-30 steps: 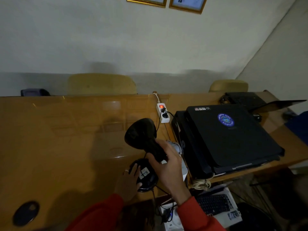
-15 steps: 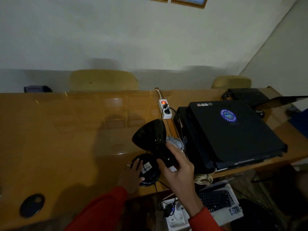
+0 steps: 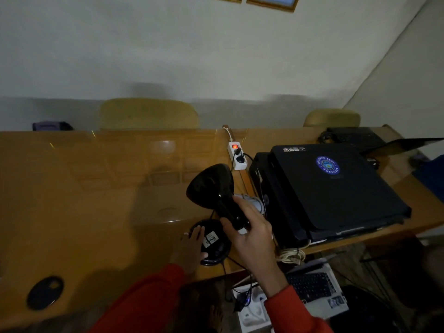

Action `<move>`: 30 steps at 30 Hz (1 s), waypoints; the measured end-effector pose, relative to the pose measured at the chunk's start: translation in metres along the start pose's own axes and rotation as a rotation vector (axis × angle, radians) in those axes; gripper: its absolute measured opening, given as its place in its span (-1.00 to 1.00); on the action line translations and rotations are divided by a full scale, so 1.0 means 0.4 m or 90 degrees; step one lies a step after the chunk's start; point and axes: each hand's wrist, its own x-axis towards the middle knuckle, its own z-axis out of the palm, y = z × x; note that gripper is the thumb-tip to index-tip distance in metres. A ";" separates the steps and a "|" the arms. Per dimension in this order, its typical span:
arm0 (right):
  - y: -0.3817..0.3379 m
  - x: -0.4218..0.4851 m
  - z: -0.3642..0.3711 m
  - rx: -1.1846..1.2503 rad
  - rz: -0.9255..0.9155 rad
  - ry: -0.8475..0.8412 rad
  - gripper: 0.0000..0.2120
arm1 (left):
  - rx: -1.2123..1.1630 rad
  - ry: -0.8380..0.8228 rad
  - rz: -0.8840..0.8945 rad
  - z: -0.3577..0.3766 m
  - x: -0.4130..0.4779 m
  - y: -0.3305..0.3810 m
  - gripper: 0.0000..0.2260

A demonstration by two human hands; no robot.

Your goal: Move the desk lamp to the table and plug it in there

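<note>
A black desk lamp (image 3: 212, 188) stands near the front edge of the glossy wooden table (image 3: 84, 200). Its round base (image 3: 216, 246) carries a white label. My right hand (image 3: 252, 229) is closed around the lamp's neck just below the shade. My left hand (image 3: 192, 246) rests on the left side of the base. The lamp's black cord (image 3: 227, 270) hangs off the table's front edge; its plug is not visible. A white power strip (image 3: 236, 155) with a lit red switch lies behind the lamp, one black plug in it.
Black closed laptops (image 3: 336, 188) are stacked right of the lamp, with a small grey-white object (image 3: 252, 201) between. A coiled pale cable (image 3: 290, 255) hangs at the edge. A keyboard (image 3: 310, 287) and a white box sit below. A round black cap (image 3: 44, 293) marks the table's left front. Two chairs stand behind.
The lamp sits slightly further right and back than a second ago. My right hand has slid along the neck, and both hands stay on the lamp.
</note>
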 end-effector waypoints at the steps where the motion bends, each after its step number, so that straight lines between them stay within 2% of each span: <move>1: -0.001 -0.001 0.001 -0.003 0.001 0.003 -0.55 | 0.006 -0.003 0.001 -0.004 0.001 0.001 -0.31; 6: -0.003 -0.005 0.001 -0.008 -0.001 0.012 -0.55 | 0.051 0.000 0.006 -0.016 0.001 0.006 -0.30; 17: -0.014 -0.003 -0.001 -0.006 0.041 -0.008 -0.57 | 0.008 0.001 -0.010 -0.041 0.003 0.016 -0.27; 24: -0.017 0.016 -0.009 -0.036 0.035 -0.038 -0.56 | -0.084 0.003 -0.005 -0.085 -0.069 0.011 -0.50; 30: -0.032 0.041 -0.052 -0.097 -0.001 -0.139 -0.53 | -0.182 0.114 -0.033 -0.170 -0.173 0.027 -0.64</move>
